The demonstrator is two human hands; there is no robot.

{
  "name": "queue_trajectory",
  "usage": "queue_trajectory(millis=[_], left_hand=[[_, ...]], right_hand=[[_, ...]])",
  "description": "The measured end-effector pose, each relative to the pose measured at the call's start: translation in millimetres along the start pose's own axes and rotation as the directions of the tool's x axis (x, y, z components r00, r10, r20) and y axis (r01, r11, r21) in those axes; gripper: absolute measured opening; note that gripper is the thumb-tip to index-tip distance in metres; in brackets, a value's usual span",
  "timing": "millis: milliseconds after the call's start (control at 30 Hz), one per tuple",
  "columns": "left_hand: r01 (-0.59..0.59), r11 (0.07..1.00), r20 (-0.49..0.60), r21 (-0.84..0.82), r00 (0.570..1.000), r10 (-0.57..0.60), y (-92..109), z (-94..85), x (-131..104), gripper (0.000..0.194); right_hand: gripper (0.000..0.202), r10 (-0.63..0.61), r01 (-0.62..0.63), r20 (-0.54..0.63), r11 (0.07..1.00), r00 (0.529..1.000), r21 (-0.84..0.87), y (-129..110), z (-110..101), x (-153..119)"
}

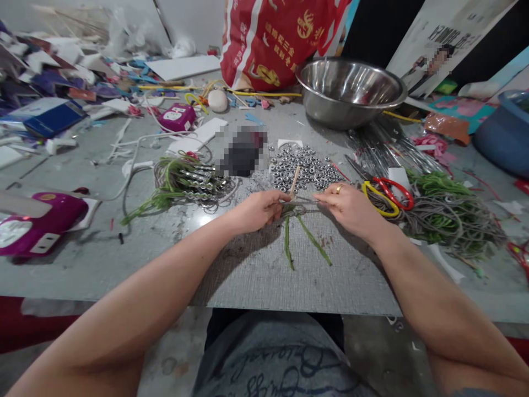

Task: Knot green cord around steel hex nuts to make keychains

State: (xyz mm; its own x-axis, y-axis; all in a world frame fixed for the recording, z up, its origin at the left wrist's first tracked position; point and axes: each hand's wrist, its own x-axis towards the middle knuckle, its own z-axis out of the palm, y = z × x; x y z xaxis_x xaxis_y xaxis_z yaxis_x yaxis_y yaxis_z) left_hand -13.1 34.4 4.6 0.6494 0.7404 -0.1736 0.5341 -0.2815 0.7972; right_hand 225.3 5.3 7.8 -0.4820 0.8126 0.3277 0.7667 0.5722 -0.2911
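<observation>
Between left hand (263, 211) and right hand (351, 209), two green cord ends (288, 248); beyond the hands, one steel bowl (341, 107), one red bag (268, 52), metal rings (303, 170) too many to count; leftward, two purple devices (177, 117), one ringed cord bundle (173, 173); rightward, one loose cord bundle (450, 218), one blue basin (501, 135)

On the red bag (275, 52), gold Chinese characters stand in two short lines, of which 三金 can be made out, near gold emblems, one like a dragon; on the grey shirt (281, 353), dark script seems to include "Original", the rest unclear; the pale poster (448, 38) bears large dark lettering, too skewed to read surely.
</observation>
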Motion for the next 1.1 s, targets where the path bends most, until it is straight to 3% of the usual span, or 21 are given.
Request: queue_trajectory(millis=[133, 267, 467, 600, 733, 833, 900, 1000, 1100], left_hand=[[-0.011, 1.000, -0.013, -0.020, 1.000, 0.010, 0.6, -0.2, 0.1, 0.030], [0.002, 1.000, -0.019, -0.011, 1.000, -0.002, 1.6, -0.7, -0.3, 0.030], [0.037, 0.999, -0.010, -0.027, 0.999, -0.037, 2.7, 0.5, -0.4, 0.030], [-0.009, 0.999, -0.154, 0.051, 0.988, 0.017, 6.3, 2.5, -0.9, 0.031], [-0.102, 0.990, -0.424, 0.094, 0.896, 0.133, 13.8, 4.1, -7.3, 0.036], [-0.215, 0.969, -0.537, 0.126, 0.806, 0.249, 22.2, 8.0, -16.5, 0.035], [-0.270, 0.954, -0.511, 0.134, 0.806, 0.300, 27.4, 13.1, -22.0, 0.033], [-0.332, 0.942, -0.318, 0.046, 0.889, 0.329, 30.9, 22.8, -24.6, 0.041], [-0.315, 0.949, -0.188, 0.032, 0.930, 0.315, 28.0, 30.3, -20.2, 0.049]], right_hand=[[0.021, -0.017, 0.040, 0.152, 0.988, 0.988, -0.151, 11.9, -5.6, -2.8], [0.017, 0.016, 0.029, 0.205, 0.976, 0.979, -0.216, 15.8, -15.3, -3.4], [0.018, 0.126, -0.125, 0.162, 0.992, 0.979, -0.015, 7.8, -24.6, -0.5], [0.025, 0.132, -0.143, 0.103, 0.984, 0.986, 0.109, -2.0, -17.8, 1.7], [0.031, 0.082, -0.103, 0.100, 0.969, 0.992, 0.227, -14.4, -9.6, 3.2], [0.031, 0.081, -0.104, 0.091, 0.954, 0.993, 0.282, -25.1, -4.6, 3.4], [0.030, 0.075, -0.097, 0.080, 0.944, 0.994, 0.315, -32.2, -1.5, 3.2], [0.032, 0.064, -0.085, 0.073, 0.933, 0.995, 0.349, -41.1, 2.6, 3.0], [0.034, 0.074, -0.099, 0.081, 0.924, 0.994, 0.370, -46.5, 5.2, 3.3]])
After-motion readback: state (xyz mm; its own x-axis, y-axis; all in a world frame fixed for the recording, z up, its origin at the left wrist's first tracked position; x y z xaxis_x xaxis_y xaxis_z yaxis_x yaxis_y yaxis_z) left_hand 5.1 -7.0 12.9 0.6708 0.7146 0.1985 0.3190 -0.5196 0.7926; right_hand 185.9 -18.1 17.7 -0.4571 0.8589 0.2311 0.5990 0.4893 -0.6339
